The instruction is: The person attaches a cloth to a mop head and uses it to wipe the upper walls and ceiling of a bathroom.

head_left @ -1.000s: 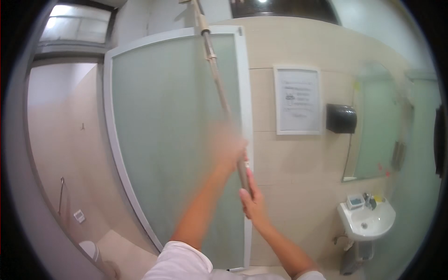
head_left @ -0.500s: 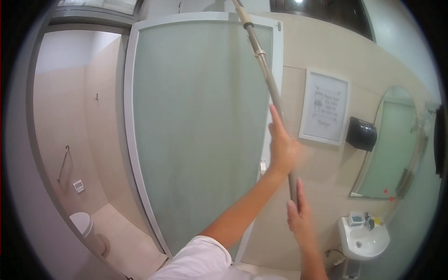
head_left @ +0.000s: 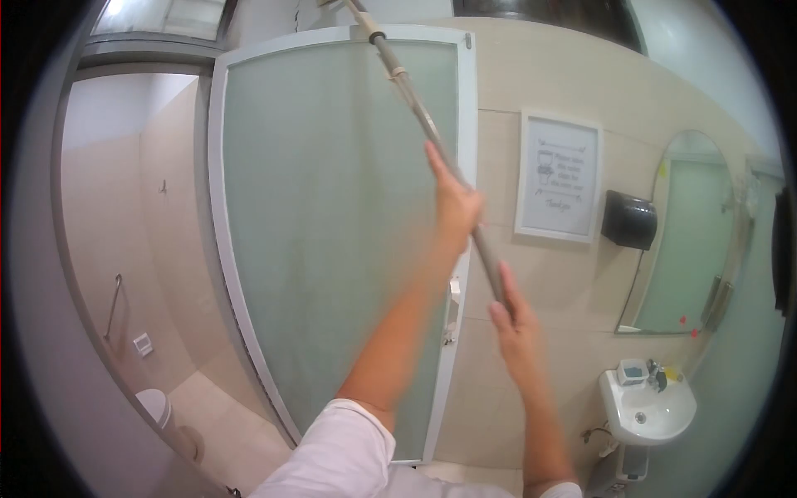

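Observation:
A long grey pole [head_left: 427, 124] slants from the top of the view down to the right, in front of a frosted glass door [head_left: 332, 207]. My left hand [head_left: 455, 203] is closed round the middle of the pole, its index finger stretched up along it. Lower down, my right hand [head_left: 516, 319] holds the pole near its bottom end, with thumb and fingers on either side. The pole's upper end has a cream-coloured section [head_left: 365, 23]; what it carries is cut off by the frame's top edge.
Right of the door hang a framed sign [head_left: 559, 178], a black dispenser [head_left: 629, 220] and a mirror [head_left: 685, 241]. Below the mirror is a white sink [head_left: 652, 411]. At the left, a doorway shows a toilet [head_left: 154, 407] and a grab bar [head_left: 114, 307].
Both hands and the pole have moved left and up in view, and the pole leans further left. The camera view has shifted slightly.

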The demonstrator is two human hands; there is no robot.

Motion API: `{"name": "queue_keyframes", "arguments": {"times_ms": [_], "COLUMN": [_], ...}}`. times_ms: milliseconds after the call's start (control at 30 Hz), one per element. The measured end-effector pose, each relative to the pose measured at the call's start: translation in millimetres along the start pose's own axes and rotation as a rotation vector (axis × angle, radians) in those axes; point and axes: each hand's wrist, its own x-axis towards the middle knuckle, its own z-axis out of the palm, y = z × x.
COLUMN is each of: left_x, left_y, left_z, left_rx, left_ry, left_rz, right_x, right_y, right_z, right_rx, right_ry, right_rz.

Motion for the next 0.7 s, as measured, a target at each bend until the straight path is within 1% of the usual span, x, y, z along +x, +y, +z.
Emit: {"name": "queue_keyframes", "arguments": {"times_ms": [67, 100, 133, 167, 200, 267, 300, 333, 400, 433, 500, 533, 567, 600, 633, 667, 700], "left_x": [0, -7, -14, -26, -39, -67, -81, -95, -109, -114, -108, -86, -61, -29, 0, 25, 37], "left_y": [-16, -19, -21, -21, -17, -13, -15, -24, -22, -20, -16, -14, -11, -4, 5, 21, 32], "left_z": [28, 40, 51, 53, 54, 56, 57, 64, 57, 54, 44, 37, 29, 24, 17, 9, 2], "left_rx": [-0.116, -0.116, -0.131, -0.138, -0.145, -0.28, -0.322, -0.241, -0.155, -0.216, -0.277, -0.221, -0.165, -0.077, 0.009, -0.022, -0.052], "left_ry": [0.048, 0.054, 0.046, 0.049, 0.052, -0.07, -0.11, -0.066, -0.009, -0.059, -0.114, -0.081, -0.046, -0.042, -0.038, -0.079, -0.119], "left_rz": [0.252, 0.245, 0.328, 0.364, 0.4, 0.352, 0.335, 0.414, 0.494, 0.43, 0.361, 0.42, 0.477, 0.43, 0.376, 0.307, 0.239], "right_x": [-14, -24, -34, -45, -57, -79, -96, -115, -128, -130, -125, -103, -77, -51, -26, -1, 7], "right_y": [-1, -3, -8, -13, -19, -29, -26, -18, -16, -14, -11, -22, -26, -29, -34, -40, -46], "right_z": [-23, -32, -41, -46, -49, -52, -56, -61, -54, -49, -38, -30, -22, -15, -8, -1, 4], "right_rx": [-0.053, -0.054, -0.058, -0.064, -0.066, -0.126, -0.123, -0.099, -0.073, 0.008, 0.09, 0.071, 0.029, -0.012, -0.028, -0.043, -0.026], "right_ry": [0.054, 0.046, 0.068, 0.085, 0.073, 0.115, 0.112, 0.13, 0.134, 0.178, 0.225, 0.181, 0.153, 0.125, 0.118, 0.111, 0.109], "right_rz": [-0.108, -0.103, -0.047, 0.009, 0.014, 0.158, 0.157, 0.212, 0.262, 0.236, 0.215, 0.286, 0.277, 0.266, 0.196, 0.126, 0.1]}}
